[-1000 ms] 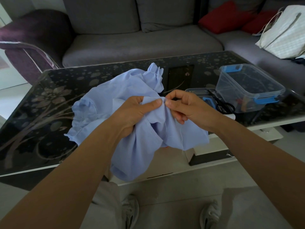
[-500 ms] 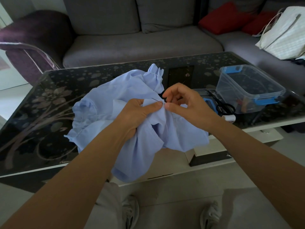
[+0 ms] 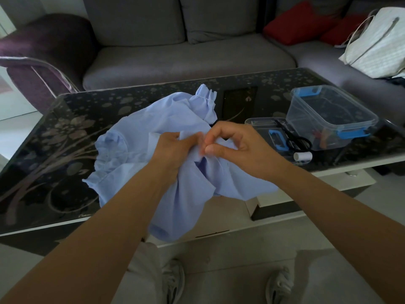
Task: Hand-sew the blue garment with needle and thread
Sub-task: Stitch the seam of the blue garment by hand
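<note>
- One light-blue cloth garment (image 3: 153,119) drapes over the near edge of the black floral glass table (image 3: 65,128).
- On it, the left hand (image 3: 175,148) clutches bunched cloth; the right hand (image 3: 238,145) pinches the fold just beside, needle not discernible.
- Likely light, limp and shifty: hold close to the stitch.

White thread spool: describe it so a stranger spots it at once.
On the black floral glass table, find the clear plastic box with blue clips. In front of it, beside black-handled scissors, the white thread spool lies sideways: the only cylinder.
</note>
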